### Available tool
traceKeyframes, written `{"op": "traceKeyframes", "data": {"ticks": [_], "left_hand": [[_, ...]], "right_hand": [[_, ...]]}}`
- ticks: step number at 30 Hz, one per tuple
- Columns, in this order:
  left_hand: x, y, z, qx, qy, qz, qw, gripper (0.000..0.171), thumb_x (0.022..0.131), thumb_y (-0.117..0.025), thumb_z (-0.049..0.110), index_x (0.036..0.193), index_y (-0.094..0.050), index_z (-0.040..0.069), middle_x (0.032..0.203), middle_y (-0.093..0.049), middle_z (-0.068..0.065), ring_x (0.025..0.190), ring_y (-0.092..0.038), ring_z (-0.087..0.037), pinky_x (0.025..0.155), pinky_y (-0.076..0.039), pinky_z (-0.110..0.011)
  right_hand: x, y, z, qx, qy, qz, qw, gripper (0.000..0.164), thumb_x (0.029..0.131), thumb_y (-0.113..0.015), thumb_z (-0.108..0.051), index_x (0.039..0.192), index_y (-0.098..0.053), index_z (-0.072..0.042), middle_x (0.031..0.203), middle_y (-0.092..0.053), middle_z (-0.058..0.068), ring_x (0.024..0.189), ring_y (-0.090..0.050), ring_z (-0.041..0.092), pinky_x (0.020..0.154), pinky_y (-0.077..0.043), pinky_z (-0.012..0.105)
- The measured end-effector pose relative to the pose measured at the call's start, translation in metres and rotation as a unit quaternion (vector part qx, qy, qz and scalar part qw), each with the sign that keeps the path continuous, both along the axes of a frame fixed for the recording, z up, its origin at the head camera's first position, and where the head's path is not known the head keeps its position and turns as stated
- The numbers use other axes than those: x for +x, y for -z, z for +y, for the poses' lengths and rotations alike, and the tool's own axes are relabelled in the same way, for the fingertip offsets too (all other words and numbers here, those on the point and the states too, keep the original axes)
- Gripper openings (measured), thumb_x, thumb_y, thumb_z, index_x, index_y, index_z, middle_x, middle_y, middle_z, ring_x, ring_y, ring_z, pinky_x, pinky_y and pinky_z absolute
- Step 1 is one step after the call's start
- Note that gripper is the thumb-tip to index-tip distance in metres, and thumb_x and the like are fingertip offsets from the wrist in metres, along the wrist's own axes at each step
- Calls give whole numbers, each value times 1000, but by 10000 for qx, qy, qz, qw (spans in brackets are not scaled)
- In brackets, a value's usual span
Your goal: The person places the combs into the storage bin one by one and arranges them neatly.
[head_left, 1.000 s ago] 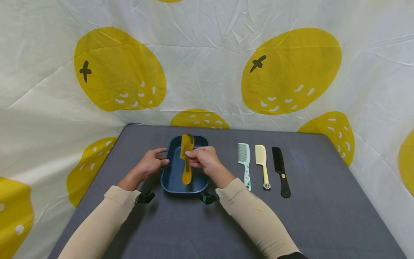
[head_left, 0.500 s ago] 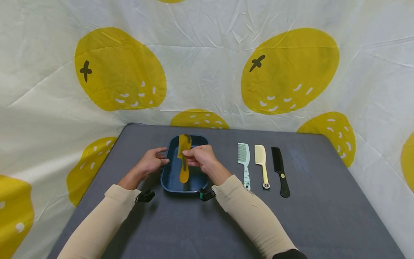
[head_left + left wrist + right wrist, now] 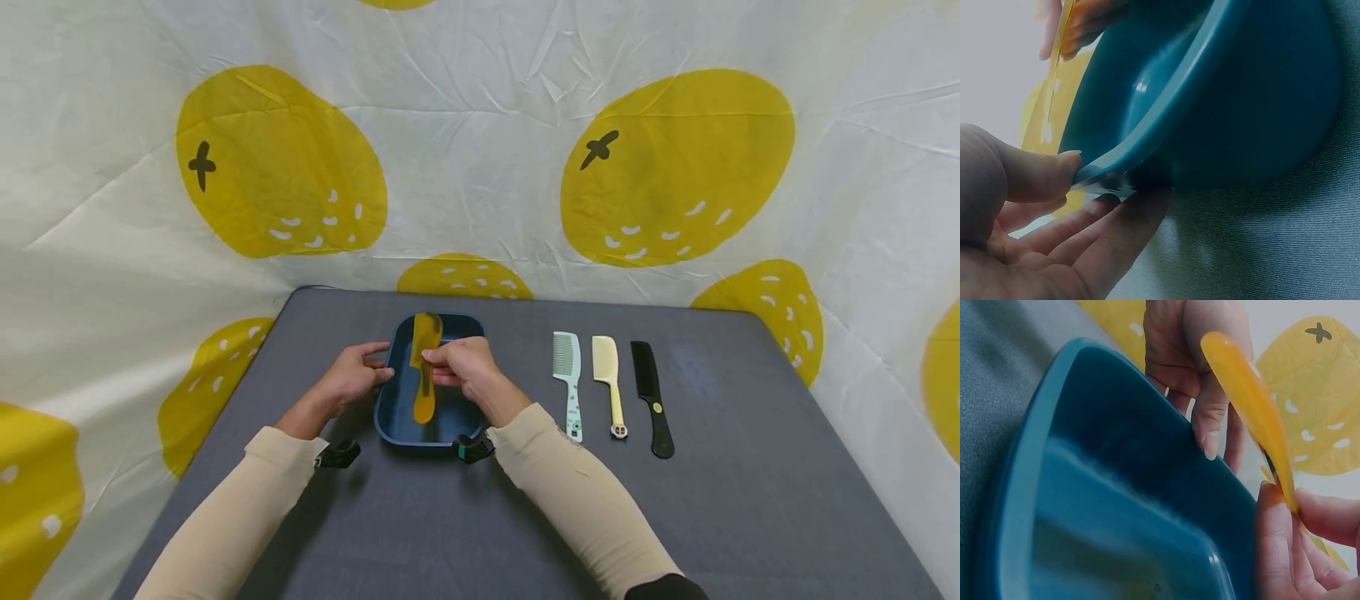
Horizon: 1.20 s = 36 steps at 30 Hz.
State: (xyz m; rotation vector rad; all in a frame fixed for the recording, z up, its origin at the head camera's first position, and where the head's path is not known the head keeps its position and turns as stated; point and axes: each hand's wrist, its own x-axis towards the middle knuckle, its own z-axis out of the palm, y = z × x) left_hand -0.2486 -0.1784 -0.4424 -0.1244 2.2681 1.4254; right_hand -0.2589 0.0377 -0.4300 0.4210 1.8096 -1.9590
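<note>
One glossy amber, dark-mottled comb [image 3: 424, 382] over blue tray [image 3: 457, 417] | I see right hand [image 3: 471, 367] pinching it, left hand [image 3: 350, 377] pinching the tray | grey table [image 3: 750, 500] below | creased, yellow-printed white sheet [image 3: 468, 183] behind

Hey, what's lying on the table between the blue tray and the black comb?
Two combs: the mint green comb, nearer the blue tray, then the pale yellow comb, nearer the black comb. The head view shows both.

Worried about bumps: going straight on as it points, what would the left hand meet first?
The tray, which the left hand pinches; beyond it, perhaps the orange comb, though depth is unclear.
</note>
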Motion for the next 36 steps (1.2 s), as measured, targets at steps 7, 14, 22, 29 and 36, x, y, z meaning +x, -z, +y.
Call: {"op": "traceKeyframes", "data": {"ticks": [7,14,22,29,36], "left_hand": [[0,-1,2,48,6,2,10000,62,107,-57,10,164,-31,6,160,-41,-34,142,-51,-47,106,-53,-59],[1,-3,3,75,-3,19,10000,62,107,-58,10,163,-32,5,158,-42,-35,140,-53,-46,104,-54,-58],[0,-4,2,28,36,73,10000,62,107,-58,11,163,-32,5,157,-44,-34,139,-54,-45,104,-55,-57],[1,-3,1,5,44,69,10000,63,107,-58,11,164,-31,5,158,-42,-35,142,-51,-47,105,-54,-57],[1,-2,1,12,7,44,10000,62,107,-58,11,163,-33,7,159,-42,-34,141,-52,-46,104,-54,-58]], "right_hand": [[-4,6,-6,-113,101,-55,9999,15,88,-84,-10,99,-80,0,76,-76,3,57,-72,12,58,-61,24],[-6,11,-11,-79,270,-70,9996,14,87,-84,-9,98,-78,-2,78,-76,4,56,-71,12,57,-60,23],[-6,16,-18,0,141,-120,9998,12,88,-84,-8,95,-78,-1,73,-73,3,53,-69,11,54,-59,22],[-5,23,-23,188,10,-195,9996,9,88,-83,-8,90,-78,-1,67,-72,3,50,-67,10,52,-58,22],[-1,32,-26,423,17,-150,9990,9,89,-83,-8,86,-76,-2,66,-71,3,48,-65,10,51,-56,20]]}}
